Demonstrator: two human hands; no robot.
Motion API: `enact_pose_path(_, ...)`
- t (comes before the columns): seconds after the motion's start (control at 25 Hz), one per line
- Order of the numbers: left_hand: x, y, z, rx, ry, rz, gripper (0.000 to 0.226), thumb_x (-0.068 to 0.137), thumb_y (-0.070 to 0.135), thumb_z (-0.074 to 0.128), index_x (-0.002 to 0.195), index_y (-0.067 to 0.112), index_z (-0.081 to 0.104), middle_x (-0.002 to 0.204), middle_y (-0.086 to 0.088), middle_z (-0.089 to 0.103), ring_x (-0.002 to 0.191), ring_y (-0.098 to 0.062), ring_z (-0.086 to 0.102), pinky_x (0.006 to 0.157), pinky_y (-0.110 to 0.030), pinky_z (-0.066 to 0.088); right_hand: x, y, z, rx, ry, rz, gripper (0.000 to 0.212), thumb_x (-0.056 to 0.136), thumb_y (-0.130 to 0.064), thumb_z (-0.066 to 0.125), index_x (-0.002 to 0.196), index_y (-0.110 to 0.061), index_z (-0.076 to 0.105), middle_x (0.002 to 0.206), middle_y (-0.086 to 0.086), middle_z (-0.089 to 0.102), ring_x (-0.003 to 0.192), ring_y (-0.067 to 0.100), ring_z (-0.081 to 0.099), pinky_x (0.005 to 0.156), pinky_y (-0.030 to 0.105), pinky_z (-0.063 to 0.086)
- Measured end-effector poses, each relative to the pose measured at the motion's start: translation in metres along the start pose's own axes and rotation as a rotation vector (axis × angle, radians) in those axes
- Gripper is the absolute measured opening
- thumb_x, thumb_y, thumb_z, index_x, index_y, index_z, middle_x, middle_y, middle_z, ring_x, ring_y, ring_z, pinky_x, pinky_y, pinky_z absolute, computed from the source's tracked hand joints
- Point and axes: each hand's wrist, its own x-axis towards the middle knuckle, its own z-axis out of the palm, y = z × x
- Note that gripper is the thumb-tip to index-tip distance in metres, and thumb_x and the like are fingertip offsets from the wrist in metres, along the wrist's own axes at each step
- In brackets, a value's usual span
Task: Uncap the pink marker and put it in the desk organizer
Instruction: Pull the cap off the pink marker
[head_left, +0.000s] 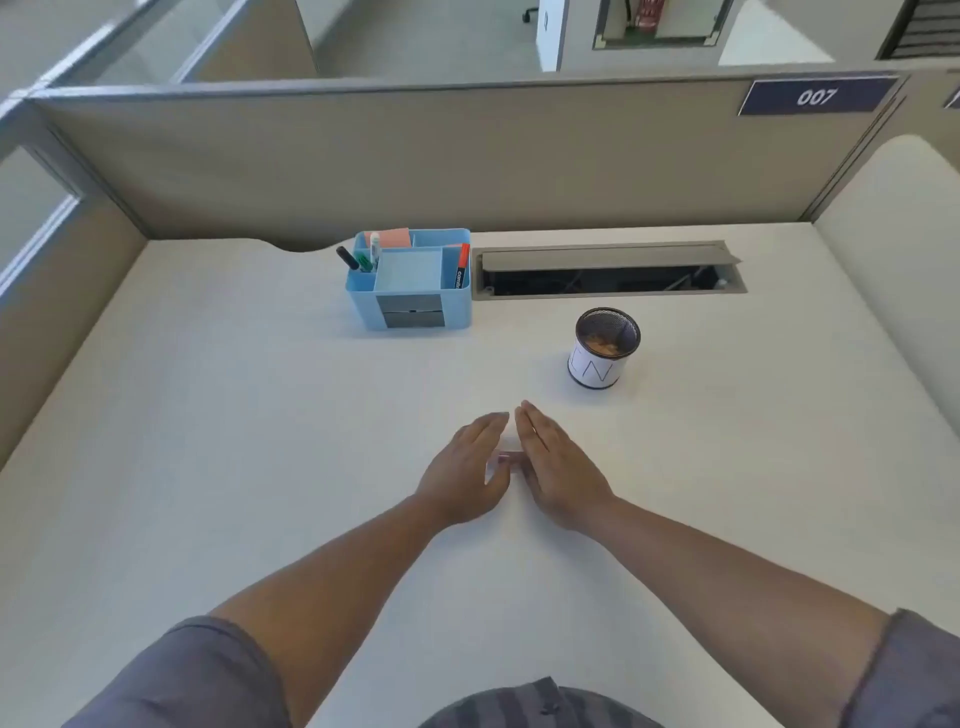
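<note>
Nearest us, our grey sleeves (197, 670) frame both forearms reaching to the middle of the white table (218, 441), where our left hand (465, 470) and right hand (558, 467) lie side by side, fingers extended, flanking the pale pink marker (506, 457) that lies between them; whether either grip has closed on it we cannot tell. At eleven o'clock from the hands stands the blue desk organizer (410, 280), already holding several markers, and at one o'clock a mesh pen cup (602, 348).
</note>
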Motion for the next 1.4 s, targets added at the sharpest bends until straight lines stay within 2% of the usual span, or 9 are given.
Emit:
enact_pose_path(0.16,-0.004,-0.008,0.008,-0.054,-0.002,0.014,0.049,0.092,0.015,0.062,0.140,0.008,0.054,0.133,-0.009,0.063,0.126,-0.028,0.053,0.104,-0.029,0.041,-0.008,0.003,0.008,0.056,-0.026,-0.036,0.055,0.103,-0.015,0.047,0.153,0.004,0.033,0.160,0.024,0.036,0.149,0.039,0.032,0.124,0.047,0.027)
enact_pose_path(0.36,0.013,-0.004,0.000,-0.324,0.032,-0.225,0.027,0.087,0.015,0.070,0.113,0.017,0.062,0.108,0.002,0.070,0.102,-0.021,0.064,0.090,-0.036,0.052,0.003,0.005,0.012,0.257,0.051,0.083,0.047,0.091,0.001,0.059,0.137,0.003,0.053,0.138,0.020,0.057,0.130,0.038,0.050,0.113,0.043,0.038)
enact_pose_path(0.56,0.024,0.000,-0.009,-0.618,-0.010,-0.399,0.021,0.086,0.030,0.079,0.099,0.021,0.066,0.097,0.001,0.077,0.088,-0.011,0.072,0.076,-0.024,0.055,0.017,0.007,0.008,0.465,0.147,0.157,0.021,0.088,0.000,0.063,0.109,-0.002,0.064,0.106,0.010,0.062,0.099,0.026,0.058,0.087,0.038,0.051)
enact_pose_path(0.64,0.027,-0.001,-0.012,-0.704,0.010,-0.442,0.019,0.087,0.023,0.079,0.102,0.019,0.069,0.098,0.001,0.077,0.079,-0.005,0.072,0.073,-0.022,0.055,0.022,0.009,0.004,0.531,0.138,0.235,0.023,0.088,0.002,0.065,0.110,-0.005,0.067,0.106,0.011,0.061,0.098,0.025,0.061,0.087,0.037,0.052)
enact_pose_path(0.76,0.030,-0.002,-0.015,-0.812,0.012,-0.454,0.024,0.088,0.008,0.077,0.109,0.017,0.070,0.104,0.003,0.078,0.085,-0.009,0.075,0.081,-0.033,0.056,0.027,0.014,-0.001,0.597,0.069,0.343,0.024,0.091,-0.006,0.066,0.114,-0.012,0.069,0.110,0.010,0.067,0.102,0.026,0.065,0.094,0.040,0.053)
enact_pose_path(0.92,0.036,0.000,-0.023,-0.821,0.008,-0.395,0.011,0.091,0.019,0.075,0.101,0.024,0.074,0.097,0.009,0.081,0.088,-0.007,0.075,0.085,-0.027,0.058,0.029,0.017,-0.009,0.739,0.003,0.434,0.020,0.094,-0.021,0.068,0.113,-0.023,0.066,0.100,0.005,0.072,0.094,0.025,0.066,0.091,0.042,0.053)
enact_pose_path(1.12,0.040,0.001,-0.028,-0.715,-0.015,-0.384,0.005,0.089,0.027,0.077,0.092,0.031,0.077,0.090,0.012,0.080,0.082,-0.006,0.072,0.081,-0.028,0.056,0.029,0.017,-0.012,0.792,0.006,0.439,0.021,0.087,-0.016,0.078,0.107,-0.018,0.074,0.103,0.005,0.076,0.097,0.028,0.070,0.092,0.042,0.055)
enact_pose_path(1.28,0.045,0.001,-0.033,-0.665,-0.011,-0.396,0.023,0.088,0.025,0.079,0.110,0.022,0.076,0.097,0.005,0.081,0.088,-0.009,0.073,0.072,-0.022,0.055,0.032,0.019,-0.013,0.822,0.012,0.468,0.024,0.088,-0.013,0.077,0.112,-0.012,0.076,0.109,0.009,0.076,0.100,0.029,0.070,0.094,0.041,0.053)
enact_pose_path(1.4,0.049,0.001,-0.035,-0.609,-0.025,-0.371,0.021,0.088,0.019,0.078,0.109,0.018,0.077,0.095,0.004,0.081,0.085,-0.005,0.074,0.070,-0.021,0.056,0.033,0.020,-0.013,0.850,0.001,0.483,0.025,0.087,-0.011,0.077,0.112,-0.012,0.076,0.109,0.010,0.076,0.092,0.021,0.068,0.091,0.037,0.053)
